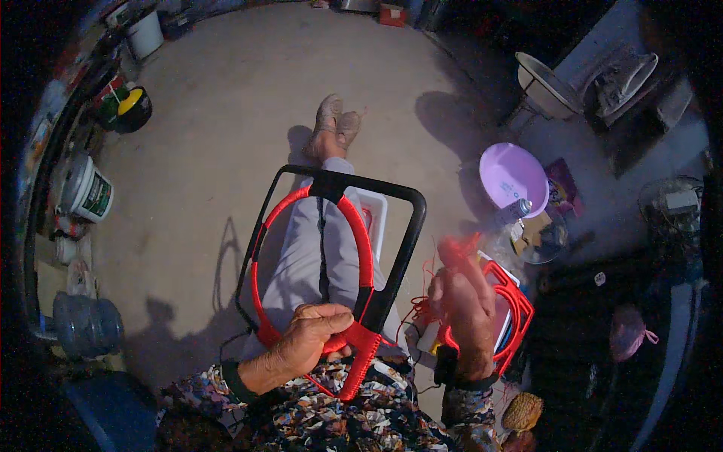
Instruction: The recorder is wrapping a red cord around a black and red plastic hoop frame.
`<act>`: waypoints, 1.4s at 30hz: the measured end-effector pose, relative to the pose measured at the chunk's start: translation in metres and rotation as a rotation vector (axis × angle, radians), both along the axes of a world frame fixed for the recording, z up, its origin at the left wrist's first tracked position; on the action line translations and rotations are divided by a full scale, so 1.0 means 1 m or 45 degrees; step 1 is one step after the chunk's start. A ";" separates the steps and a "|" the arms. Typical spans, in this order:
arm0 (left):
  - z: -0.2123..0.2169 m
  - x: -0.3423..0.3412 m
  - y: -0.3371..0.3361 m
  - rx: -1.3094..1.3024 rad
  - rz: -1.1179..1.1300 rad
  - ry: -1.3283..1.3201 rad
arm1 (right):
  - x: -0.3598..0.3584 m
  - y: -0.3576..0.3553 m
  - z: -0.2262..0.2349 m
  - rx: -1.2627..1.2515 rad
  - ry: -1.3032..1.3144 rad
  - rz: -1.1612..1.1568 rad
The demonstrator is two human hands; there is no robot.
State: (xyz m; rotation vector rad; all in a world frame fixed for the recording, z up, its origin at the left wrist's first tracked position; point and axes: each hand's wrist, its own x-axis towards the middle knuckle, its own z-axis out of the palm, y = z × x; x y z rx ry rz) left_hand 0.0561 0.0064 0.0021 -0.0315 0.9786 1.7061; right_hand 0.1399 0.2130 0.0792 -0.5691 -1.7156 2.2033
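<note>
A black rounded frame [403,260] with a ring inside it rests upright over my lap. Red cord [364,237] is wound tightly around much of the ring and the frame's lower right corner. My left hand [320,331] grips the wrapped lower part, thumb on top and fingers curled behind. To the right, my right hand [467,309] is raised and somewhat smeared by motion, closed around a blurred bundle of red cord [459,251]. Loose strands hang beside that hand. Below it, a similar red-wrapped frame [520,305] lies on a pale container, partly hidden by my right forearm.
My outstretched legs [297,264] lie under the frame, with a white tub [380,245] beside them. A purple basin [512,177] and a spray can [516,210] stand at right. Buckets [89,192] and a large water bottle [86,325] line the left wall.
</note>
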 end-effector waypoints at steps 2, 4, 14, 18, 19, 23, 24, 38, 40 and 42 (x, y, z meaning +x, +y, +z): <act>0.002 0.001 0.003 -0.028 -0.004 -0.004 | -0.005 0.000 0.005 0.106 0.011 -0.029; 0.003 0.001 0.003 -0.049 -0.005 -0.004 | -0.004 -0.003 0.005 0.093 0.039 -0.116; -0.010 0.009 0.009 -0.008 0.211 -0.051 | -0.031 -0.026 0.030 1.440 0.243 0.485; -0.015 0.009 0.004 0.023 0.203 -0.030 | -0.039 -0.028 0.031 1.495 0.232 0.445; -0.019 0.010 0.001 0.053 0.216 -0.008 | -0.037 -0.029 0.029 1.414 0.245 0.392; -0.006 0.006 -0.005 -0.013 0.160 -0.073 | -0.017 -0.028 0.005 0.755 0.100 0.050; -0.002 0.005 -0.007 -0.020 0.161 -0.072 | -0.018 -0.032 0.005 0.535 0.115 -0.186; 0.001 0.003 -0.007 -0.033 0.149 -0.058 | -0.020 -0.053 -0.064 -0.023 -0.041 0.478; 0.005 0.006 -0.003 -0.041 0.256 -0.007 | -0.015 -0.052 -0.064 -0.013 -0.101 0.540; 0.002 0.005 -0.005 -0.028 0.218 -0.039 | -0.009 -0.045 -0.061 0.250 -0.101 0.502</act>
